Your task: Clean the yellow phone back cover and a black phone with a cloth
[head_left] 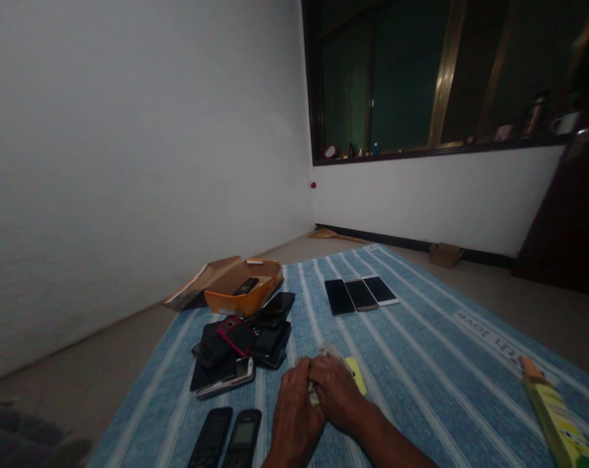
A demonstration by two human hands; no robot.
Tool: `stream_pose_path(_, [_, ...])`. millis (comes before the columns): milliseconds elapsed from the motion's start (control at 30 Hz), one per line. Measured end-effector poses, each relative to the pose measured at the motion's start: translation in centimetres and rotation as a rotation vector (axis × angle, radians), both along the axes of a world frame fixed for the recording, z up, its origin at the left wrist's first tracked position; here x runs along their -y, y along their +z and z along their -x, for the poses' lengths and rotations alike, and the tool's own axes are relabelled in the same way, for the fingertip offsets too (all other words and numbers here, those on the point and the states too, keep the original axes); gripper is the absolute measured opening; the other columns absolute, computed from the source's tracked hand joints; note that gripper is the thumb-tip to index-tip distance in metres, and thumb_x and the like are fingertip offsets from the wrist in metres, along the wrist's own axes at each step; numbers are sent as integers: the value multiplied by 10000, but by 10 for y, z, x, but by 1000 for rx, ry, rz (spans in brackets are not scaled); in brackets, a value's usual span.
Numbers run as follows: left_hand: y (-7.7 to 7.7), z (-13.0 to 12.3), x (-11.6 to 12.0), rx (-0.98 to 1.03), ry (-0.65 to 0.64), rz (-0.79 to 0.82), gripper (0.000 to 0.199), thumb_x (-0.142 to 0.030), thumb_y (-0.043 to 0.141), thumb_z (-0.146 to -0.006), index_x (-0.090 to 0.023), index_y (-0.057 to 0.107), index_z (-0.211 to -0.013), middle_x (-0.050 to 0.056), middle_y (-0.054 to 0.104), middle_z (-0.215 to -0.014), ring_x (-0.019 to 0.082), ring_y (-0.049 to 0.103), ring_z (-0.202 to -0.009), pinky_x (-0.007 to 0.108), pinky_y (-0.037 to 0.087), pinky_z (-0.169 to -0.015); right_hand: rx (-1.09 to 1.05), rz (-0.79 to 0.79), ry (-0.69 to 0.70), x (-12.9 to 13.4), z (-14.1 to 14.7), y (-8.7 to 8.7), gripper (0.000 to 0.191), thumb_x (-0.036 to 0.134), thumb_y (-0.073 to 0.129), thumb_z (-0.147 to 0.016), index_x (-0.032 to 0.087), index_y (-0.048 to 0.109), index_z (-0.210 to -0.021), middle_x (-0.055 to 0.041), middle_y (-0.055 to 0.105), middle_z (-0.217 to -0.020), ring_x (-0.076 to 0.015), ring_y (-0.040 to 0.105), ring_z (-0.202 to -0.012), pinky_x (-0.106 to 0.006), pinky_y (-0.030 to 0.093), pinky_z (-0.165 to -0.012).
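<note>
Blue striped cloth covers the surface, with a white wall along its left side. Both hands meet near the front edge. Curled fingers of the right hand close around a crumpled pale rag, which shows between the hands and just beyond the knuckles. Its neighbour, the left hand, presses against it; whether those fingers grip anything, I cannot tell. Just right of the right hand, a yellow object pokes out, partly hidden. Two keypad phones lie left of the left hand, a phone pile farther left and beyond, and three flat phones well ahead.
</note>
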State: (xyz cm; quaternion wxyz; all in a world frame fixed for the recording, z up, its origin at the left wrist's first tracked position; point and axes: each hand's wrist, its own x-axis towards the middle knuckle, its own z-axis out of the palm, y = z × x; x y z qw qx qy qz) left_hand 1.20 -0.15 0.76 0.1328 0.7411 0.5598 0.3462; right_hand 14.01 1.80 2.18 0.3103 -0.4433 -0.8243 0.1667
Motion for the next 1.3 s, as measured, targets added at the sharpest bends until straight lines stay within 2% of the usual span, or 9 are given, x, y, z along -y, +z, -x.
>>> stream_pose_path(133, [2, -1, 2, 5, -12, 46, 590, -260, 567, -739, -138, 479, -1309, 146, 623, -1206, 310, 559, -1149, 518, 466, -1001, -43, 7, -25, 2, -1, -3, 423, 46, 376, -874, 216, 692, -1097, -43, 690, -1079, -179, 576, -1045, -314, 356, -993])
stream_pose_path(300, [6, -2, 2, 45, -41, 31, 517, -272, 584, -758, -177, 517, -1262, 118, 628, -1202, 289, 568, -1134, 484, 468, -997, -71, 1, -35, 3, -7, -9, 451, 47, 397, -870, 250, 665, -1171, -34, 673, -1169, -182, 561, -1101, -333, 344, -1016])
stream_pose_path(633, [14, -6, 7, 46, -27, 9, 393, -288, 638, -720, -205, 582, -1100, 90, 652, -1081, 281, 600, -1048, 449, 504, -918, 12, -32, -106, 5, -15, -15, 332, 62, 430, -862, 222, 663, -1037, -43, 668, -1043, -199, 569, -1009, -355, 376, -973])
stream_pose_path(733, [14, -5, 9, 20, -45, 22, 393, -274, 625, -737, -214, 566, -1121, 78, 639, -1087, 269, 589, -1050, 436, 490, -923, 27, -35, -120, 7, -19, -14, 359, 49, 416, -848, 223, 659, -1047, -46, 665, -1055, -200, 567, -1029, -367, 371, -994])
stream_pose_path(833, [14, -5, 9, -43, -6, 62, 325, -300, 644, -730, -207, 573, -1034, 79, 631, -1044, 284, 583, -1031, 436, 491, -890, 31, -40, -154, 10, -29, -14, 435, 33, 403, -826, 224, 650, -1129, -55, 662, -1116, -199, 553, -1104, -389, 335, -1057])
stream_pose_path(933, [15, -6, 9, -88, 20, 89, 366, -336, 691, -699, -198, 568, -1015, 97, 625, -1070, 308, 562, -1075, 445, 479, -908, 38, -46, -188, 12, -40, -17, 479, 24, 392, -805, 219, 647, -1160, -61, 656, -1166, -198, 554, -1135, -383, 359, -1061])
stream_pose_path(1067, [15, -5, 9, -90, 26, 79, 439, -349, 709, -687, -181, 562, -1065, 105, 621, -1087, 299, 562, -1081, 420, 471, -930, 56, -83, -292, 16, -50, -30, 474, 35, 391, -796, 194, 660, -1152, -92, 636, -1245, -218, 548, -1198, -396, 391, -1065])
stream_pose_path(1300, [16, -6, 8, -115, 0, 84, 380, -365, 694, -700, -189, 574, -1014, 102, 620, -1075, 302, 555, -1077, 428, 459, -940, 105, -246, -479, 26, -49, -72, 570, 40, 400, -792, 208, 571, -1309, -91, 562, -1381, -230, 500, -1291, -422, 383, -1098])
